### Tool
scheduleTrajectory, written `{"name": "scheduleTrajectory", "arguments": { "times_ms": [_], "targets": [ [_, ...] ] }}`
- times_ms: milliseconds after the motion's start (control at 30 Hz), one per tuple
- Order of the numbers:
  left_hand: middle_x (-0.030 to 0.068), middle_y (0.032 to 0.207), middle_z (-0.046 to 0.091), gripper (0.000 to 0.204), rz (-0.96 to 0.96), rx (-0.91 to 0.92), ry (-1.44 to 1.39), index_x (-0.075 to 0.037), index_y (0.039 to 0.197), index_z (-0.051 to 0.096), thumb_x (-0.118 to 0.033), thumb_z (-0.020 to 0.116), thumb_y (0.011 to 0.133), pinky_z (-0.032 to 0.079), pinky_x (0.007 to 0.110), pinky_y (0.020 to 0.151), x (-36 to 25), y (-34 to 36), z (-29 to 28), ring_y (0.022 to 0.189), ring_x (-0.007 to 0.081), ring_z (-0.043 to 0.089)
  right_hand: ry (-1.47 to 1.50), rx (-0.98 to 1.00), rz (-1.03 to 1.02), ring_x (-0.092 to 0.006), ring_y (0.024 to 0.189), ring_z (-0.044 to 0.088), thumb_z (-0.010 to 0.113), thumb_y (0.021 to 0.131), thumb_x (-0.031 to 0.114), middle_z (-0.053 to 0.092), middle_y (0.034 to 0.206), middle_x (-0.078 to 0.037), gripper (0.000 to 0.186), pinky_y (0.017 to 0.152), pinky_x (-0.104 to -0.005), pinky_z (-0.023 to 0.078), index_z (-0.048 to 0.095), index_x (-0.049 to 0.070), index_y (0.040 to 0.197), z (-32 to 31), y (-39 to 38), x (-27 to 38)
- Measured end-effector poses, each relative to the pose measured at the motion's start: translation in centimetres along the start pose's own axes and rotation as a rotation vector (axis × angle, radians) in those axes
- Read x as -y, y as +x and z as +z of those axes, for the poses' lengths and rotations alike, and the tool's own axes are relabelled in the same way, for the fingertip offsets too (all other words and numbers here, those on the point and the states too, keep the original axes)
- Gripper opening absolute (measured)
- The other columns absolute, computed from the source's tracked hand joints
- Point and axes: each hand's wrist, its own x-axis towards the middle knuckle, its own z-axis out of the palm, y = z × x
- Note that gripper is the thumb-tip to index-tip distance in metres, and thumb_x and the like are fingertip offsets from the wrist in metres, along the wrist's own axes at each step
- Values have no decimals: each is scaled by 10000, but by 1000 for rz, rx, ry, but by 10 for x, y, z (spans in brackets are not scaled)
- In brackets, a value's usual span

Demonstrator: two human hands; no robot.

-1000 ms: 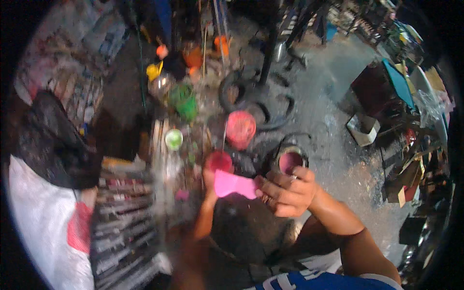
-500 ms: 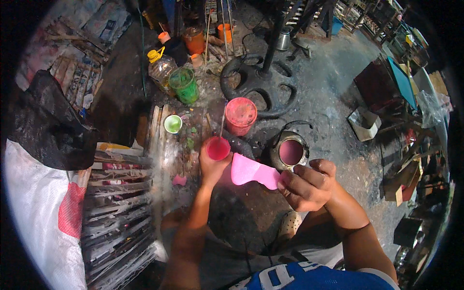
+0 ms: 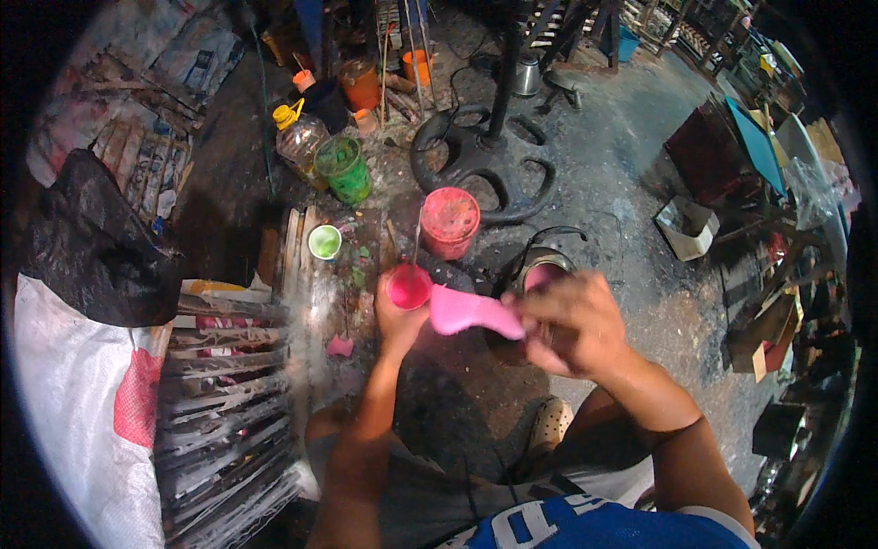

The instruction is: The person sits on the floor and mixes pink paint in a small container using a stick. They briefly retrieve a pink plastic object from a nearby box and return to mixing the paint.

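Observation:
My left hand (image 3: 395, 325) is wrapped round a pink cup (image 3: 408, 287), whose inside is bright pink. A thin stick (image 3: 417, 245) rises from the cup's far rim. My right hand (image 3: 572, 325), blurred by motion, pinches one end of a flat pink piece (image 3: 471, 313) with a curved outline. The piece's wide end lies close beside the cup's right side; I cannot tell whether they touch. Just beyond my right hand stands a kettle-like metal pot (image 3: 546, 267) with pink inside, partly covered by that hand. A pink bucket (image 3: 449, 224) stands beyond the cup.
A small white cup with green inside (image 3: 325, 242), a green container (image 3: 344, 170) and a yellow-capped bottle (image 3: 300, 137) stand at the left. A black ring-shaped metal base with a post (image 3: 485, 165) lies behind. Slats (image 3: 224, 384) and a white sack (image 3: 73, 384) flank my left.
My right hand has shifted left and slightly up, bringing the pink piece along and covering more of the pot. The left hand still holds the cup.

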Motion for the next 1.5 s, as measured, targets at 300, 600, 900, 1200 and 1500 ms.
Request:
{"name": "scheduleTrajectory", "arguments": {
  "times_ms": [300,600,900,1200,1500],
  "targets": [
    [93,1268,692,729,55,-7,123,-42,1361,596,-40,953,725,525,383,1086,-8,-2,1,1201,224,673,1331,-339,1411,-110,892,649,682,1038,62,716,1063,-10,175,841,-277,522,698,44,1211,35,0,-4],
    [83,1283,670,723,18,8,99,-24,1385,568,-13,929,759,526,364,1060,-11,-3,1,1178,201,668,1113,-152,1048,-88,951,655,789,971,2,743,1120,-23,364,876,-244,517,726,-6,1329,37,-3,-14],
    [111,1296,670,761,169,-56,304,-38,1377,579,-38,956,716,516,393,1094,-30,-7,5,1217,248,664,768,-79,1062,-59,770,559,779,1051,234,656,820,48,268,667,-288,444,710,7,926,57,-15,-45],
    [122,1300,666,740,176,-75,251,-31,1346,598,-40,960,700,504,408,1110,-33,-7,3,1213,269,660,903,-74,1100,-44,744,533,730,1086,227,649,847,60,252,649,-268,420,700,21,944,67,-9,-50],
    [109,1291,668,736,-46,-198,47,-42,1363,581,-50,963,735,510,399,1094,-23,8,-22,1201,238,657,723,-76,1112,-101,782,652,699,1099,192,696,875,-13,231,680,-284,518,684,4,967,85,-21,-52]
  ]
}}
